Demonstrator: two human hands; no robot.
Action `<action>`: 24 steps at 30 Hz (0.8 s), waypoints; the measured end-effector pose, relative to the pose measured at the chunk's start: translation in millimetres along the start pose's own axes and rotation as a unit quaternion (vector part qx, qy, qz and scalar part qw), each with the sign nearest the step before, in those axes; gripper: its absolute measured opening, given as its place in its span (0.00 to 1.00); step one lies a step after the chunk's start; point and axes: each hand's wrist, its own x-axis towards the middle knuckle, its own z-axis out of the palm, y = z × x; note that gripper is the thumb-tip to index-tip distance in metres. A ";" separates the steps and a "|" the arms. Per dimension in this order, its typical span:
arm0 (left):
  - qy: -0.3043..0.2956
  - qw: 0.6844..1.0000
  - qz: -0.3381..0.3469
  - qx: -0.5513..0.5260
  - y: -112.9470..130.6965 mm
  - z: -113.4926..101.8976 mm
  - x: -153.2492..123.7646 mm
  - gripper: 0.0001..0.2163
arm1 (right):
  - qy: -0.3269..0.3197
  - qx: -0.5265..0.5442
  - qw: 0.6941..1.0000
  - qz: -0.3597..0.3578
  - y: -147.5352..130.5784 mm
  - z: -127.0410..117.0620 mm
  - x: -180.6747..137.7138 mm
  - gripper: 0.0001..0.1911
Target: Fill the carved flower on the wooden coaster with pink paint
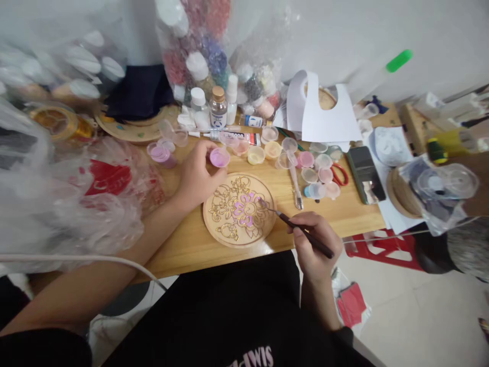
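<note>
A round wooden disc [239, 210] with a gold-outlined flower pattern lies near the front edge of the wooden table [344, 214]. Its central flower is partly filled in purple. My right hand [315, 244] pinches a thin dark brush [301, 230] whose tip rests on the right side of the flower. My left hand [196, 173] sits just behind the disc, its fingers closed round a small cup of purple paint [219, 157].
Several small paint cups [317, 168], glue tubes [237, 136] and bottles [218, 107] crowd the table behind the disc. Red-handled scissors [339, 174], a dark phone [365, 173] and white paper [324, 112] lie to the right. Plastic bags [69, 204] pile up at the left.
</note>
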 end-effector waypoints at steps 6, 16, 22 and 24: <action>0.003 0.999 0.041 0.000 -2.6 0.3 0.1 0.18 | -0.057 -0.046 0.991 -0.112 -5.3 -2.2 6.8 0.11; -0.005 0.999 0.033 0.000 -3.9 -0.7 0.0 0.18 | -0.027 -0.074 0.989 -0.123 -7.8 -3.0 4.1 0.10; -0.007 0.999 0.042 0.006 -4.2 -0.4 0.0 0.18 | -0.045 -0.089 0.985 -0.140 -7.0 -1.1 8.1 0.10; -0.003 0.999 0.040 0.007 -4.8 0.4 -0.1 0.19 | -0.049 -0.090 0.985 -0.140 -6.9 -1.1 8.0 0.10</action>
